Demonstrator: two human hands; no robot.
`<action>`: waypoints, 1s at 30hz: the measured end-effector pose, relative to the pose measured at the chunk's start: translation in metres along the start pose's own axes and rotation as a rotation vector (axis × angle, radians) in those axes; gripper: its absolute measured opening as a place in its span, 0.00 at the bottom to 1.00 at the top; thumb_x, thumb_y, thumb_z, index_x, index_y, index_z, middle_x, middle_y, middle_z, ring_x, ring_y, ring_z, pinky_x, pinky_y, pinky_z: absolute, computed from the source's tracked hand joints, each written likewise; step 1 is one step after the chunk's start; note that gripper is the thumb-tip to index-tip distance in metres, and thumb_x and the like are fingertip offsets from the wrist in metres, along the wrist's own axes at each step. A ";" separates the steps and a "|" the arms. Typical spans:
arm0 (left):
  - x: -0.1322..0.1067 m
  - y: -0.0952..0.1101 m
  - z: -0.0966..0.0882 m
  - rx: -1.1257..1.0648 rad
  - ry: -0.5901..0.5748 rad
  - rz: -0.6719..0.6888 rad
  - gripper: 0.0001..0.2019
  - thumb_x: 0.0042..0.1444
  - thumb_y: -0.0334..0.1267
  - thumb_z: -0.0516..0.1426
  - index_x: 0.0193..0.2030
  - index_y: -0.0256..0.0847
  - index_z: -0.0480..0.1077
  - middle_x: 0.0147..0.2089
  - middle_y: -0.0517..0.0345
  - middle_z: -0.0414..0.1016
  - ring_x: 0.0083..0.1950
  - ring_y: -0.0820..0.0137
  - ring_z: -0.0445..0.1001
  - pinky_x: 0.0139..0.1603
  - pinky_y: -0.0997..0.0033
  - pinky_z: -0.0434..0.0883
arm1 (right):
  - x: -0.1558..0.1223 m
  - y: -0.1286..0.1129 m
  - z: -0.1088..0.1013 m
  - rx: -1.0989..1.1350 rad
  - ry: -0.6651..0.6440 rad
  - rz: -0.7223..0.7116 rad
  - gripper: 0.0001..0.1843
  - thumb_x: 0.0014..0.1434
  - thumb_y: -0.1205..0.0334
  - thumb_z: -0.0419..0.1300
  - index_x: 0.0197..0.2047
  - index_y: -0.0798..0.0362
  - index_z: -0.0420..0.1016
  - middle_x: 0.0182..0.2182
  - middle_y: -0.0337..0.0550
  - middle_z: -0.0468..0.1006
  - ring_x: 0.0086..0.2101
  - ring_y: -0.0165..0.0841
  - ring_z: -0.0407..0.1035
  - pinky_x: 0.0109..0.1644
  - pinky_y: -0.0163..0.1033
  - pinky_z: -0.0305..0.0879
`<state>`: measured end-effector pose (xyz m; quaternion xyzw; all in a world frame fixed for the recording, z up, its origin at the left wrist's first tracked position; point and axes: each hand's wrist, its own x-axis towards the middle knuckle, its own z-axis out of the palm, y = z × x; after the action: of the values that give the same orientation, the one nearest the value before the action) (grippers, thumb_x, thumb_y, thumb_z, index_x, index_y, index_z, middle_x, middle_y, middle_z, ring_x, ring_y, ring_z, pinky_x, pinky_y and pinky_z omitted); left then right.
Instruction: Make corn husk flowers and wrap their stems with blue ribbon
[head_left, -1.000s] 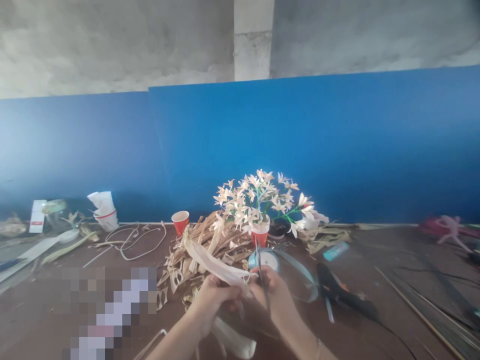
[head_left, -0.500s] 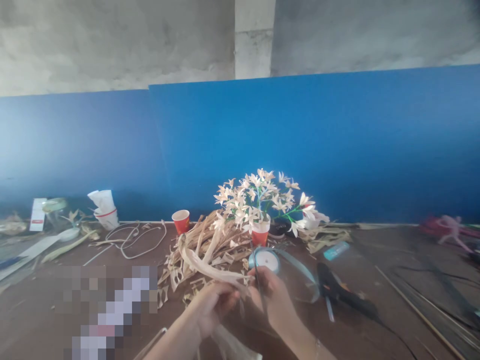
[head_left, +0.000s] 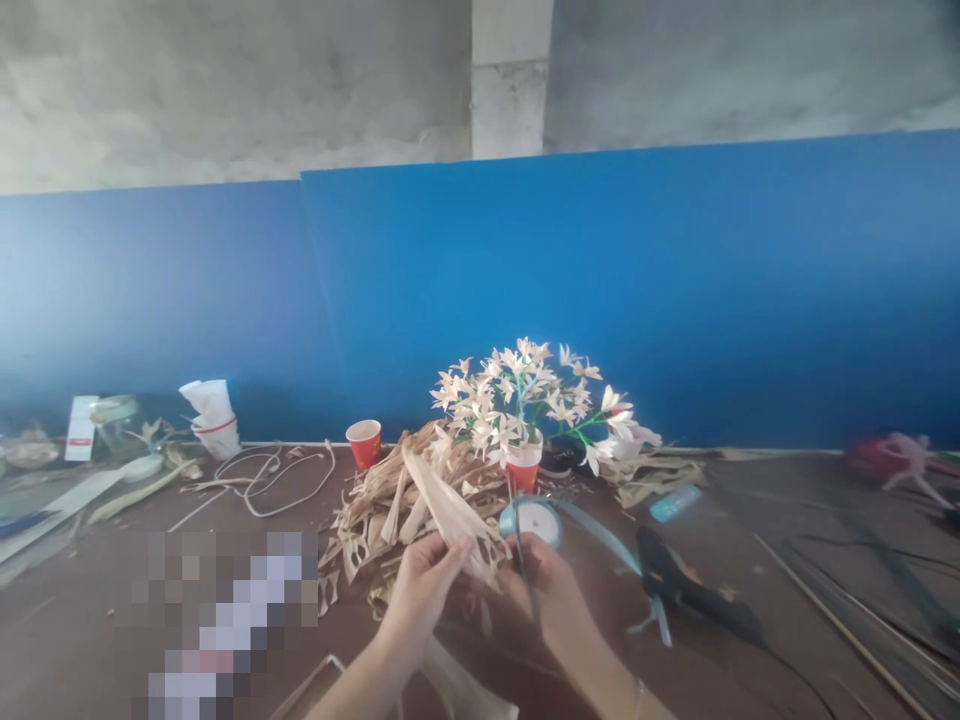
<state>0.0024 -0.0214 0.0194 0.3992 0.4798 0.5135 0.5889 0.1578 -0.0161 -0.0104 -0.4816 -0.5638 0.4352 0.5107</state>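
My left hand [head_left: 424, 580] pinches a pale, dried corn husk [head_left: 444, 498] between thumb and fingers. The husk fans out upward and left, over a heap of other dried husks [head_left: 367, 505]. Close beside it, my right hand [head_left: 544, 578] is closed at the husk's lower right edge. A long, thin dark tool [head_left: 523, 545] runs up through the right hand; its kind is unclear, and the fingertips are partly hidden. Another pale husk piece [head_left: 469, 685] lies below, between my forearms. Husk scraps with cut-out holes [head_left: 351, 555] lie left of my left hand.
White husk flowers [head_left: 517, 390] on green stems stand in a red paper cup [head_left: 523, 475]. Nearby are another red cup [head_left: 365, 447], a light-blue ribbon roll [head_left: 534, 520], a black glue gun [head_left: 690, 585] with its cord, and a white cable [head_left: 262, 490]. A blue panel [head_left: 600, 270] rises behind.
My left hand has turned and risen slightly, thumb now on top of the husk. The husk has swung from lying leftward to pointing more upward, its broad face showing. The right hand stays close by.
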 end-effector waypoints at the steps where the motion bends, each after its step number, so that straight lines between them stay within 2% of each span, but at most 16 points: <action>1: 0.002 0.000 -0.002 -0.013 0.055 0.020 0.19 0.41 0.50 0.66 0.31 0.34 0.75 0.22 0.54 0.78 0.21 0.71 0.74 0.20 0.78 0.69 | 0.000 0.001 -0.001 0.013 -0.041 0.016 0.19 0.45 0.49 0.65 0.34 0.55 0.71 0.23 0.39 0.72 0.25 0.32 0.66 0.28 0.35 0.63; 4: 0.007 0.002 -0.007 -0.083 0.223 0.106 0.19 0.40 0.49 0.66 0.31 0.35 0.73 0.22 0.57 0.77 0.20 0.71 0.74 0.20 0.77 0.70 | -0.003 0.002 -0.003 0.014 -0.170 0.064 0.19 0.45 0.49 0.65 0.34 0.55 0.73 0.22 0.39 0.72 0.25 0.32 0.66 0.28 0.35 0.62; 6: 0.008 0.004 -0.010 -0.129 0.285 0.191 0.19 0.40 0.49 0.66 0.32 0.36 0.72 0.23 0.59 0.77 0.21 0.70 0.75 0.22 0.76 0.71 | -0.005 0.003 -0.003 0.010 -0.226 0.079 0.18 0.45 0.49 0.65 0.32 0.55 0.74 0.20 0.38 0.71 0.24 0.32 0.65 0.28 0.35 0.62; 9: 0.007 0.005 -0.010 -0.154 0.301 0.272 0.19 0.40 0.48 0.66 0.33 0.36 0.71 0.25 0.59 0.77 0.23 0.69 0.76 0.23 0.75 0.72 | -0.009 0.008 -0.002 0.019 -0.352 0.114 0.18 0.47 0.47 0.63 0.30 0.55 0.75 0.18 0.37 0.70 0.22 0.31 0.65 0.29 0.35 0.62; 12: 0.004 0.005 -0.008 -0.143 0.282 0.266 0.18 0.40 0.49 0.66 0.31 0.35 0.72 0.24 0.58 0.77 0.22 0.68 0.76 0.21 0.74 0.71 | -0.011 0.013 -0.001 0.048 -0.455 0.165 0.19 0.49 0.45 0.61 0.33 0.54 0.76 0.18 0.37 0.71 0.22 0.31 0.66 0.29 0.36 0.63; 21: 0.004 -0.001 -0.003 -0.107 0.217 0.187 0.18 0.41 0.50 0.65 0.31 0.36 0.72 0.22 0.58 0.76 0.22 0.68 0.76 0.22 0.75 0.71 | -0.009 0.018 0.000 0.115 -0.482 0.200 0.22 0.48 0.43 0.62 0.33 0.56 0.74 0.17 0.34 0.68 0.18 0.28 0.63 0.25 0.33 0.60; 26: 0.005 -0.004 -0.003 -0.101 0.218 0.168 0.18 0.42 0.49 0.65 0.33 0.36 0.71 0.23 0.59 0.77 0.21 0.70 0.75 0.23 0.76 0.71 | -0.010 0.015 0.003 0.117 -0.474 0.219 0.23 0.45 0.43 0.65 0.31 0.56 0.73 0.16 0.33 0.66 0.16 0.26 0.59 0.21 0.31 0.56; 30: 0.004 -0.003 -0.002 -0.121 0.222 0.155 0.19 0.41 0.50 0.65 0.32 0.36 0.71 0.23 0.60 0.77 0.21 0.72 0.75 0.22 0.79 0.70 | -0.010 0.013 0.006 0.110 -0.444 0.206 0.22 0.45 0.43 0.64 0.30 0.56 0.72 0.14 0.31 0.63 0.16 0.25 0.58 0.21 0.31 0.55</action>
<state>0.0009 -0.0182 0.0157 0.3395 0.4782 0.6262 0.5137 0.1535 -0.0243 -0.0253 -0.4006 -0.5855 0.6100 0.3530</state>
